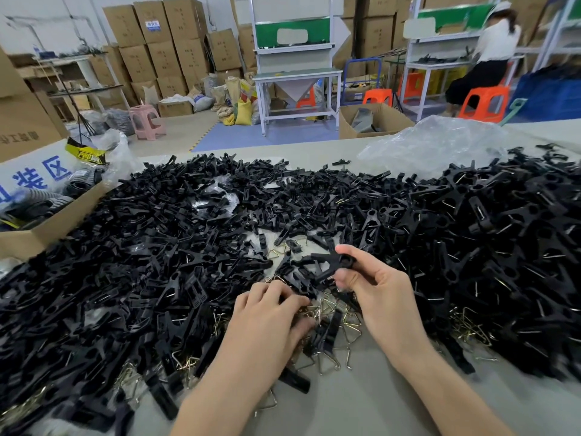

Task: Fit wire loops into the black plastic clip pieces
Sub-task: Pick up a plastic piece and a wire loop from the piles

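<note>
My right hand [375, 286] pinches a black plastic clip piece [330, 265] between thumb and forefinger, held a little above the table. My left hand [272, 313] lies palm down on a small heap of brass-coloured wire loops [333, 313], fingers curled into them; whether it grips one is hidden. A huge pile of black clip pieces [176, 234] covers the grey table [355, 401], left, behind and right of both hands. More wire loops [468, 325] lie at the edge of the right pile.
An open cardboard box [59, 215] with dark parts stands at the table's left edge. A crumpled clear plastic bag [434, 143] lies at the back right. Beyond the table are workbenches, stools, stacked cartons and a seated person [490, 55].
</note>
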The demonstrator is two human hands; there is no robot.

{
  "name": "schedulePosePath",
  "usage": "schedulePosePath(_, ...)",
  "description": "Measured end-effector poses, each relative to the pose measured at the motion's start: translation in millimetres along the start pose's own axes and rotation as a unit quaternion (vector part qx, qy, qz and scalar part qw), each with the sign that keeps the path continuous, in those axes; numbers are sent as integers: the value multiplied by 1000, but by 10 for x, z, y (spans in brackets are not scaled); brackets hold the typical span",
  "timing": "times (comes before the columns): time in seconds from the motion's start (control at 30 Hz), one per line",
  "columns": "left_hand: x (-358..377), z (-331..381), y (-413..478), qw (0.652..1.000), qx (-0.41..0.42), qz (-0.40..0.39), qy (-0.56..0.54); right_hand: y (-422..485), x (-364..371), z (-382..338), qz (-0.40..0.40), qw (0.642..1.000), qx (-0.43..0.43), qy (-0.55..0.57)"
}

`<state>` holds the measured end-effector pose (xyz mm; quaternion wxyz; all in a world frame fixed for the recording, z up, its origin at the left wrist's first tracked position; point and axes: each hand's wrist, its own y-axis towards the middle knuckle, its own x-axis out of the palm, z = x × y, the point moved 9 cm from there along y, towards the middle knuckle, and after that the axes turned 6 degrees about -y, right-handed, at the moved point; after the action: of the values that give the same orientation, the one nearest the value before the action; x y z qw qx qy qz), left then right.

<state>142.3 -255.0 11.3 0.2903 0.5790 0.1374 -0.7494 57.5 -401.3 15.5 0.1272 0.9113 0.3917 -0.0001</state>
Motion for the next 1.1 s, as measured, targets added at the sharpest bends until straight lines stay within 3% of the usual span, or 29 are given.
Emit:
schedulePosePath(0.2, -57, 23, 5, 999, 21, 45, 11, 14, -15, 81, 3, 1000, 6, -15)
schedulePosePath(0.63, -320, -76, -35, 961, -3, 185, -206, 36, 34, 114, -11, 1000, 0, -27)
schedulePosePath(0.87, -359, -184, -54, 904, -46, 204, -372, -9, 97, -9, -39, 999, -13, -5)
schedulePosePath(1.1, -306, -258, -24, 823, -104, 191, -525, -35, 183, -54, -80, 997, -13, 7)
